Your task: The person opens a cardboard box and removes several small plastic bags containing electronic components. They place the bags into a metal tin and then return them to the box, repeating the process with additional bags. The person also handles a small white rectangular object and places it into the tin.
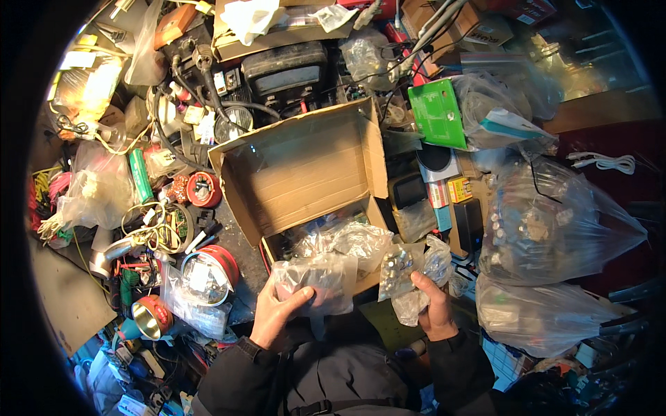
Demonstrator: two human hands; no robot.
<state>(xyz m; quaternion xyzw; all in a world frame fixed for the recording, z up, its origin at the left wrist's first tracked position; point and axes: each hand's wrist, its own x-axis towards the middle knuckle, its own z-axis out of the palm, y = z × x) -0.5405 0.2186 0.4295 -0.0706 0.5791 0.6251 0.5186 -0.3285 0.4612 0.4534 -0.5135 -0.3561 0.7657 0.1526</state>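
A clear plastic bag [309, 281] is gripped by the left hand [277, 312]. A bag of small shiny parts [402, 274] is pinched by the right hand [433, 305].

Cardboard box [305, 166] plain brown; clear bags [316, 277] over it show grey-silver contents. Plastic card [437, 113] bright green, round lamp housings [215, 267] red with one gold reflector [147, 319]. Sleeves [236, 367] black, cable [610, 163] white.
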